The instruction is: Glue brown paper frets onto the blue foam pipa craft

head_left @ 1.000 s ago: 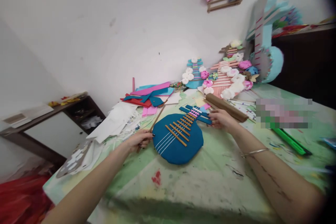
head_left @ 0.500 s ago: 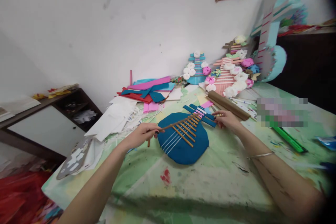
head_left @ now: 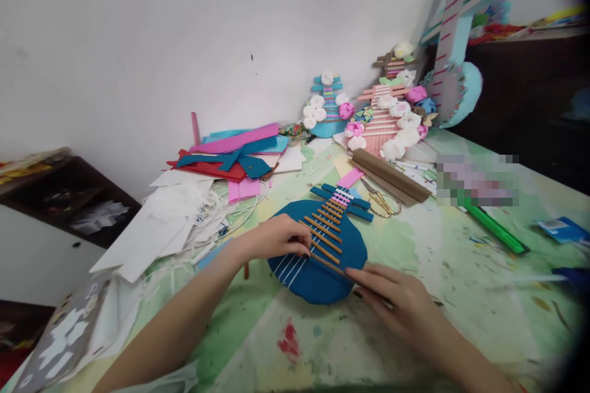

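Blue lute-shaped craft model (head_left: pixel 325 291) of sheet material lies on the green-patterned, cloth-covered bench (head_left: pixel 396 242), centre, neck pointing far and slightly right; brown crossbars and white strings on its face. Left hand (head_left: pixel 282 238): thumb and fingers pinched at the left end of a long, thin brown strip (head_left: pixel 328 263), set across the face on the near side of the crossbars. Right hand (head_left: pixel 396 295): fingers closed along the strip's right part, at the model's right edge. Gold-handled scissors (head_left: pixel 383 202) lie just right of the neck.
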Available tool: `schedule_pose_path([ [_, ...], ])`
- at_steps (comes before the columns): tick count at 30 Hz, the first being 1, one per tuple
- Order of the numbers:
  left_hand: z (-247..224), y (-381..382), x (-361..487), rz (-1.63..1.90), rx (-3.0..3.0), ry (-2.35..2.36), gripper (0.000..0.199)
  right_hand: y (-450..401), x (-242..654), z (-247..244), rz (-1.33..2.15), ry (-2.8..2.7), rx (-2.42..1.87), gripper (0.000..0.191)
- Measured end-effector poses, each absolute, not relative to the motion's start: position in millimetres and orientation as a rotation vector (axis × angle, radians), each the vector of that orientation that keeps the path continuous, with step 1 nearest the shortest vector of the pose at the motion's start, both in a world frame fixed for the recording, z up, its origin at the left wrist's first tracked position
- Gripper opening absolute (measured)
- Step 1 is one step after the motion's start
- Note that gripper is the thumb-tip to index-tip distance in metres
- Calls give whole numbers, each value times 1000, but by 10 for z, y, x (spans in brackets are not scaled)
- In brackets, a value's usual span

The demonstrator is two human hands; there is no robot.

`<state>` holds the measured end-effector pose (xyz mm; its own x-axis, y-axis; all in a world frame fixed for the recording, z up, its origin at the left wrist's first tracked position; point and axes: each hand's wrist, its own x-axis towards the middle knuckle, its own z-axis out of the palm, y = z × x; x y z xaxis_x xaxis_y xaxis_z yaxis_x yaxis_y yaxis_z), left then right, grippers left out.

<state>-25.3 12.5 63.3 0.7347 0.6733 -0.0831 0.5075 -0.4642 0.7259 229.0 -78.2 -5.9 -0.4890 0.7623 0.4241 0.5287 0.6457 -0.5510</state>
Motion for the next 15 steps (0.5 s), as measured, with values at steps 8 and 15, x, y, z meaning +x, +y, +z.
schedule_pose_path([
  [8, 482, 168, -563, 854, 2086, 1043, 14, -979, 2193, -201, 270, -1967, -1065, 36],
  [15, 204, -6, -793, 1087, 1939, 1359, 12, -1066, 2194, -269, 189, -1994, -1062, 33],
])
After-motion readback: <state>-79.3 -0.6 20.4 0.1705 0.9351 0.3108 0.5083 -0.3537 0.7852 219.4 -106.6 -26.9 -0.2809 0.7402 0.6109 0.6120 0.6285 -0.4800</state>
